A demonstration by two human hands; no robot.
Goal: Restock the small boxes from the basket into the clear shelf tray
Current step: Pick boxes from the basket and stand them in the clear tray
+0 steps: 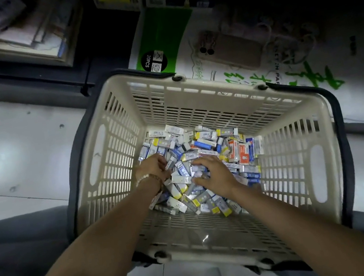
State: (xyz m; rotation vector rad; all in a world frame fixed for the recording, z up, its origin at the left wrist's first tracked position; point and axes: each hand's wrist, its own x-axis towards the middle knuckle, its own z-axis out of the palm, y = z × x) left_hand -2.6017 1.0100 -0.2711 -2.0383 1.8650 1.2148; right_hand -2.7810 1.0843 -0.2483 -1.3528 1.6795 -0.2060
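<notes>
We reach into the basket (117,160) because the small boxes (201,144) lie loose under our hands. Our right hand (213,173) pinches a clump between thumb and fingers. Beside it, our left hand (153,166) curls into the pile, but we cannot tell whether it grips anything. The tray is out of view.

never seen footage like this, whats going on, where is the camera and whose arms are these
No machine here: one camera worn on a person's head looks down at their own bare arms. Both reach into a beige plastic basket on a pale floor. Its bottom holds a loose pile of small boxes. The left hand, bracelet at the wrist, and the right hand lie on the pile; whether either grips a box cannot be told. Behind the basket a phone lies on a green and white carton.
</notes>
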